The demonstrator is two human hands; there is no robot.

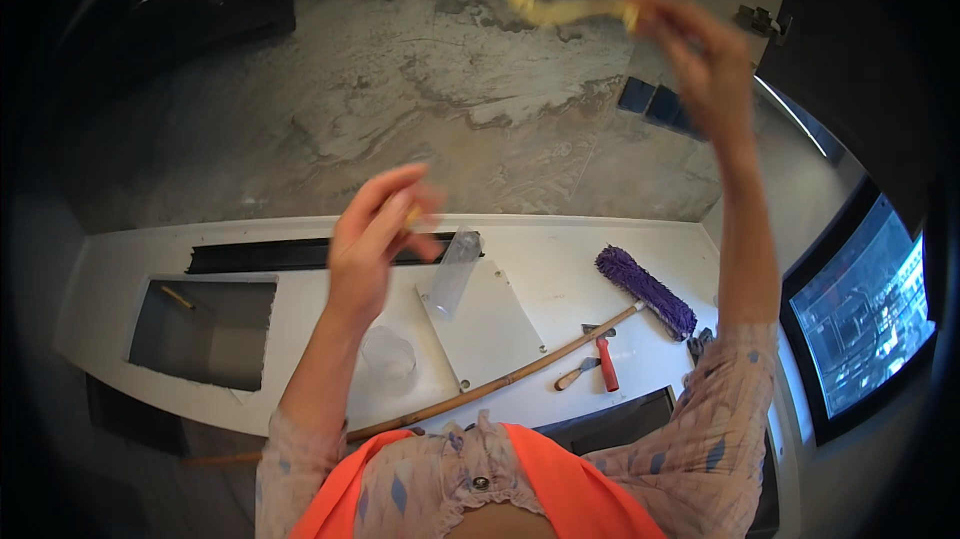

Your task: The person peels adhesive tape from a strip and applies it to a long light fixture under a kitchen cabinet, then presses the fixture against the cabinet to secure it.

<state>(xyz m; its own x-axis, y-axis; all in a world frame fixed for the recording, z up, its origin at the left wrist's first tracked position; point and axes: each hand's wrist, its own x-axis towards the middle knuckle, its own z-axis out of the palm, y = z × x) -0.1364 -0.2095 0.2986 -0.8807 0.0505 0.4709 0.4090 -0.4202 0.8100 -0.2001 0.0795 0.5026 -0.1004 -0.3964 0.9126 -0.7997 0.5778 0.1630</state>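
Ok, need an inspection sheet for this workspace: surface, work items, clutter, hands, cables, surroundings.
Surface: white counter, rectangular cutout at left.
Work items: yellow strip, held up, motion-blurred.
Clutter: purple duster head, bamboo pole, red-handled tool, white panel, clear plastic tube, black strip.
Hands: right hand grips the yellow strip's end; left hand raised, fingers curled, grip unclear.
Cables: nothing seen.
Surroundings: grey marbled wall; window at right.

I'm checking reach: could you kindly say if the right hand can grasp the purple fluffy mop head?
Probably not yet: the right hand is raised, holding a yellow strip, though nothing covers the mop head.
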